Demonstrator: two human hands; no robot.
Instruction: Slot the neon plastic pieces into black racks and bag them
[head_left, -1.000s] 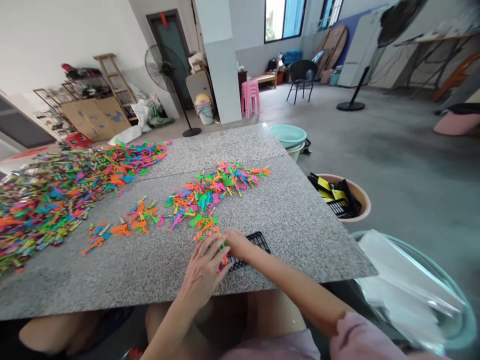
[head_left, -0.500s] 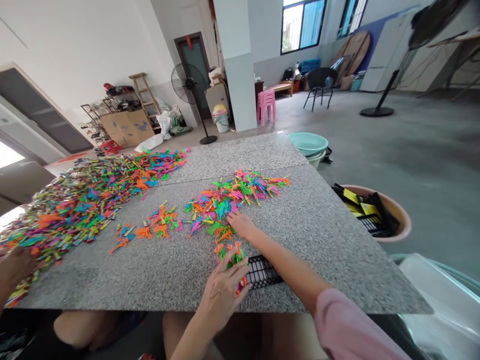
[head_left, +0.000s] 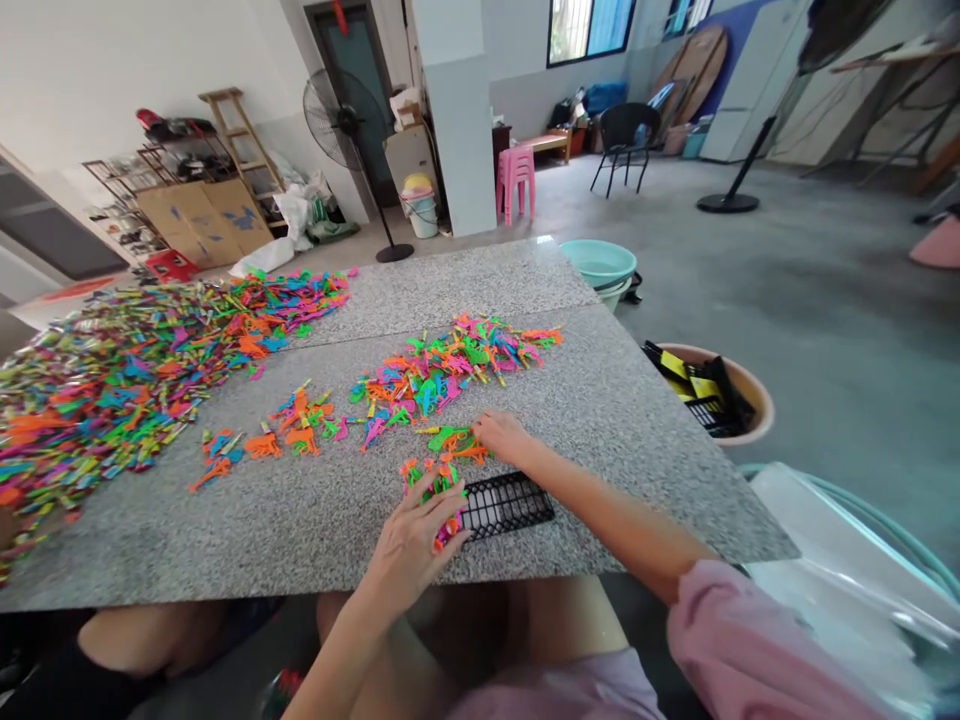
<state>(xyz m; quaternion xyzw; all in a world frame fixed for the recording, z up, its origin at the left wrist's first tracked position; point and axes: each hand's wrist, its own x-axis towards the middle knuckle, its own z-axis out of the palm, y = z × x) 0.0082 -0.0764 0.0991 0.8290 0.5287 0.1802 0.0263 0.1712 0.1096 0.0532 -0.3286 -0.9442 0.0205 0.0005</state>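
Note:
My left hand [head_left: 421, 530] curls its fingers over a bunch of small gun-shaped plastic toys [head_left: 448, 470] in orange, green and pink, at the left end of a black plastic grid tray [head_left: 508, 503]. Its palm hides part of them. The tray lies on the speckled stone table [head_left: 330, 520], its right part bare. Just beyond the tray, my right hand [head_left: 501, 437] has its fingers drawn together on some green and orange toys [head_left: 466, 446]; the fingertips are partly hidden. Farther off lies a loose heap of the same bright toys [head_left: 461, 362].
A large pile of toys [head_left: 135, 370] covers the table's left side, with a small cluster [head_left: 304, 425] between. Right of the table stand a turquoise basin [head_left: 598, 258], a peach basin [head_left: 757, 410] of black trays, and a clear plastic bin [head_left: 832, 590]. Another person's knee shows lower left.
My right hand has drawn back from the heap toward the tray, bringing green and orange toys with it. My left hand stays on its bunch. The view has tilted down slightly.

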